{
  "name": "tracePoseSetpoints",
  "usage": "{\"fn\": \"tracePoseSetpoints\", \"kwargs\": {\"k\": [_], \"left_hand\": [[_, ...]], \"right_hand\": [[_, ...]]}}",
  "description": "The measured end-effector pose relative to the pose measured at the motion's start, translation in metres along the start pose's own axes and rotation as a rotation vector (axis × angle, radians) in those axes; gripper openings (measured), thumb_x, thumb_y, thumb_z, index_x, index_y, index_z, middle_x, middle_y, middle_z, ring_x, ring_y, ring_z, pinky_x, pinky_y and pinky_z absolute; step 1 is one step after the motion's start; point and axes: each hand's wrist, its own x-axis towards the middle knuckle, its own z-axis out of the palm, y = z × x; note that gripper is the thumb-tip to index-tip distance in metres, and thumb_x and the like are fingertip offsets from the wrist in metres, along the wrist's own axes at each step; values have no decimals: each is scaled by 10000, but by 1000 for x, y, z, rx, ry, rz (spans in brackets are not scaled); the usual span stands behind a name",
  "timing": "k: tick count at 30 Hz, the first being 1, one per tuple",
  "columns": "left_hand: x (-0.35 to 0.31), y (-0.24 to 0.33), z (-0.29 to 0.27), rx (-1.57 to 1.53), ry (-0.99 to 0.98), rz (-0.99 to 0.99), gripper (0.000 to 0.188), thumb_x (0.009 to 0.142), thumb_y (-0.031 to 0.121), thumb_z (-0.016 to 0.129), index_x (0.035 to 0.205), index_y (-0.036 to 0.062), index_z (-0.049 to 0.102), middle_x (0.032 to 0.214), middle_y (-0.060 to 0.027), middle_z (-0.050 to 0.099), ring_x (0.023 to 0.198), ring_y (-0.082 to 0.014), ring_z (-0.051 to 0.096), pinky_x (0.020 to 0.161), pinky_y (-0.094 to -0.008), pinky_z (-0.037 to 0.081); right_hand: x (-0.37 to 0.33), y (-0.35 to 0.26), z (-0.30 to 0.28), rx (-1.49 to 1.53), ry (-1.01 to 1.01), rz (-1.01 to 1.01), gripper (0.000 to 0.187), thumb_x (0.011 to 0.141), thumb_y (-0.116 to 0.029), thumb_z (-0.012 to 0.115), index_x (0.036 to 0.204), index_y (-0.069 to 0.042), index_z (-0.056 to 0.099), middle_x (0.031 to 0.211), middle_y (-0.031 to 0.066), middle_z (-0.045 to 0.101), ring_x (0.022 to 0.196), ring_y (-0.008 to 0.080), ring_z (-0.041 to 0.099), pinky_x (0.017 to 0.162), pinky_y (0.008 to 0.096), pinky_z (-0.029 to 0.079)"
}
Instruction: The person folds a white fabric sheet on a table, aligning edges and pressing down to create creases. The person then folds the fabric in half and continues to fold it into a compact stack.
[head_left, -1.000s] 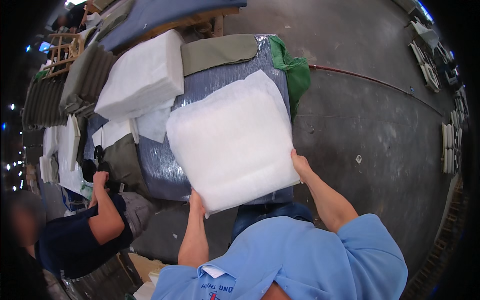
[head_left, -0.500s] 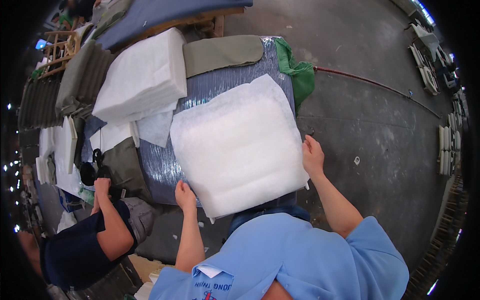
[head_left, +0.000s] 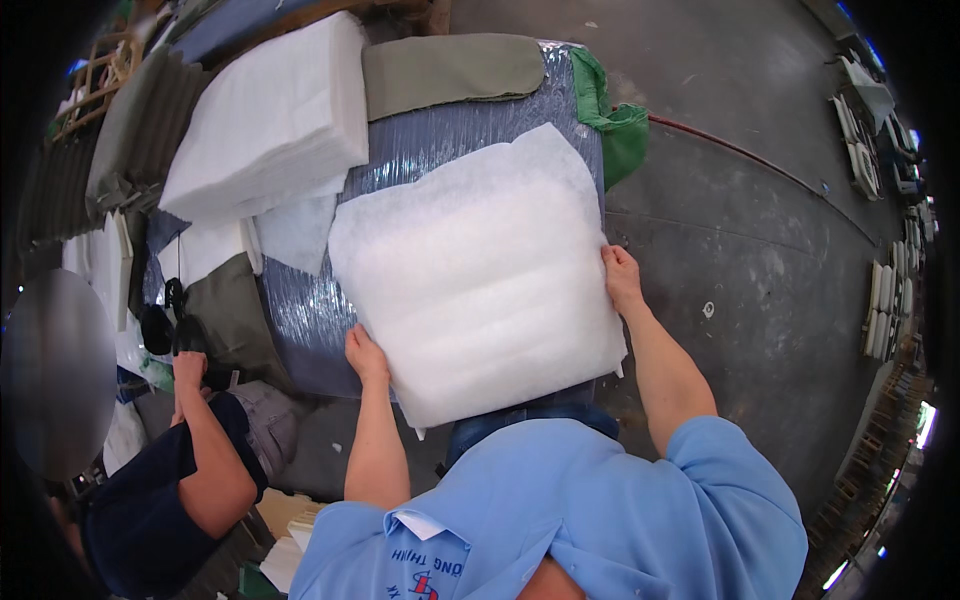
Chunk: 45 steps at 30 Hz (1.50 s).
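A white sheet of fluffy wadding [head_left: 480, 290] lies over a thick, squarish pad-like shape in front of me, its thin far edge spreading onto the plastic-wrapped table. What is under the wadding is hidden. My left hand [head_left: 367, 357] is at its left edge, fingers bent against the side. On the opposite edge, my right hand [head_left: 622, 277] is closed with the fingertips on the wadding. The near edge hangs at my waist, with small tips sticking out at both corners.
Behind it stand a thick stack of white wadding [head_left: 275, 120] and a grey-green fabric piece [head_left: 450, 75]. Green cloth [head_left: 622, 135] hangs off the table's far right corner, near a reddish hose [head_left: 735, 155]. At left, a co-worker's hand [head_left: 188, 368] holds black scissors [head_left: 165, 328].
Both my hands have slid a little farther away along the wadding's side edges. The whole view has shifted, so the table and stacks sit higher in the picture.
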Motion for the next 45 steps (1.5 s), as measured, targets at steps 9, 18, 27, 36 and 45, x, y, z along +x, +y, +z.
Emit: {"fn": "tracePoseSetpoints", "kwargs": {"k": [9,18,27,36,45], "left_hand": [[11,-13,5,49,-93,25,313,1096,241,520,980,-17,653,889,-108,685,816,-179,599,764,-354,496],[-3,19,-29,413,68,111,258,1076,227,552,1117,12,689,1037,-144,743,941,-246,701,851,-380,541],[-73,28,-5,458,-30,81,389,1062,346,512,1256,41,656,1126,-265,716,1093,-479,666,957,-548,492],[-34,35,0,359,-108,-315,646,1083,501,410,1324,-49,650,1244,-277,706,1221,-455,634,1032,-499,479],[-14,20,13,-460,-328,-607,752,1105,596,326,1578,18,411,1582,-168,492,1451,-307,481,1198,-425,397]], "right_hand": [[10,13,4,-215,18,-118,295,1067,-288,638,937,-37,720,785,-47,646,736,73,531,686,284,465],[-4,-20,-26,-305,187,-144,269,1027,-264,671,1165,-44,740,969,52,746,881,139,672,811,310,531],[-76,-21,-8,-459,-99,-109,536,1030,-342,644,1429,12,605,1311,144,723,1207,216,679,1041,323,491],[-53,-41,11,-340,-192,190,495,971,-447,730,1132,21,741,965,41,736,877,145,650,816,337,511],[-32,-26,12,-58,-210,375,554,884,-499,826,1099,10,777,1066,118,771,961,221,722,865,367,548]]}}
